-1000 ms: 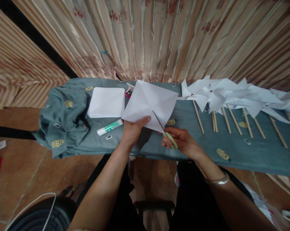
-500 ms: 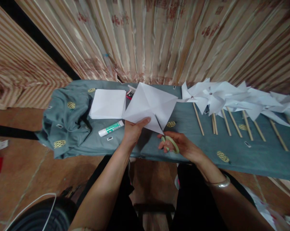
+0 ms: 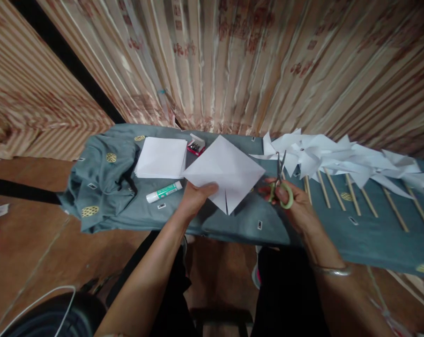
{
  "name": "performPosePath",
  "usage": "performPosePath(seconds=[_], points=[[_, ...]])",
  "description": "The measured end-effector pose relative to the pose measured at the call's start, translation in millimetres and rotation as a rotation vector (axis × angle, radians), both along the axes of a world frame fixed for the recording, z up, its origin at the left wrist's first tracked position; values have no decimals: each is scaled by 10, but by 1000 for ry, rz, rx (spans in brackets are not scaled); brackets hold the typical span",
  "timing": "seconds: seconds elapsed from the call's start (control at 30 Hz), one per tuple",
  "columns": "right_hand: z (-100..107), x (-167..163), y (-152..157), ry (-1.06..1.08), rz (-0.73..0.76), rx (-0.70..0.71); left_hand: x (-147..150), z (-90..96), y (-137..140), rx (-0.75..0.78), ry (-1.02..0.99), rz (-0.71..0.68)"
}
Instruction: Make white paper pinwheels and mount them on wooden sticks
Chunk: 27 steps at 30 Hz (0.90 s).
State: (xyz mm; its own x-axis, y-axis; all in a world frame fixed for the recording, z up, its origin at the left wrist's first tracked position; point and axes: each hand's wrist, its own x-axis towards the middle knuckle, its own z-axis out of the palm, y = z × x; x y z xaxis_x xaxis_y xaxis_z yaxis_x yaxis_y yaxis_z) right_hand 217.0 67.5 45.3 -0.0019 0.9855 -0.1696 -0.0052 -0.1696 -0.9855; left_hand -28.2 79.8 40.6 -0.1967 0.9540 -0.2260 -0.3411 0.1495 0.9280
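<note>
My left hand [image 3: 197, 194] pinches a square sheet of white paper [image 3: 229, 164] near its lower left edge, thumb on top. The sheet is turned like a diamond, with fold creases, and a slit runs up from its near corner. To the right of the sheet, my right hand [image 3: 292, 201] holds scissors [image 3: 279, 180] with pale green handles. Their blades point away from me, parted and apart from the paper. A glue stick [image 3: 164, 192] lies just left of my left hand.
A stack of white paper squares [image 3: 162, 157] lies at the left beside a small open red box [image 3: 197, 145] of metal pieces. Several paper pinwheels [image 3: 320, 150] on wooden sticks [image 3: 352, 194] lie at the right on the green cloth [image 3: 240, 229]. A curtain [image 3: 219, 70] hangs behind.
The scissors have come out of the paper and moved right with my right hand. The sheet has turned slightly, its slit corner now pointing toward me. My left hand keeps its hold.
</note>
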Motion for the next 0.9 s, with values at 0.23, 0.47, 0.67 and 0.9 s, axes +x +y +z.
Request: performPosePath(seconds=[0.23, 0.47, 0.67, 0.9], points=[[-7, -91, 94, 45, -39, -30, 61, -87, -80, -90, 94, -331], [-42, -282, 99, 170, -181, -62, 96, 28, -75, -66, -274, -259], [-79, -428, 142, 294, -325, -1, 256, 15, -180, -66, -393, -325], [-86, -592, 62, 235, -172, -26, 420, -52, -146, -106, -301, 23]])
